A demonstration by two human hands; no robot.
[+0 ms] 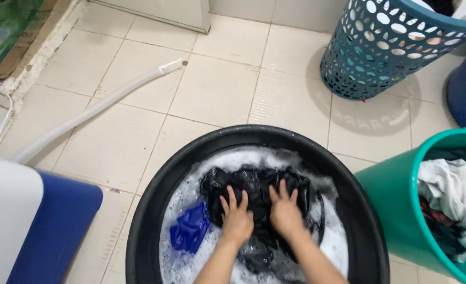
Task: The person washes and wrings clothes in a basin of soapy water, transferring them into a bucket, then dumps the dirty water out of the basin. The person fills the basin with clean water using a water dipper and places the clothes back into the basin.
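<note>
Black wet garment (256, 192) in the foamy black basin (154, 210), blue cloth (191, 229) at its left. Left hand (236, 220) and right hand (285, 213) press flat on it, fingers spread, gripping nothing. Step judged: scrubbing; next, bunching and rubbing the fabric.

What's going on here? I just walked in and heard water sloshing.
A person is hand-washing clothes. Both hands, left hand and right hand, press flat on a black garment in a black basin of soapy water, with a blue cloth soaking beside it. A green bucket on the right holds more laundry, a teal perforated basket stands behind, and a white hose lies on the tiled floor.
</note>
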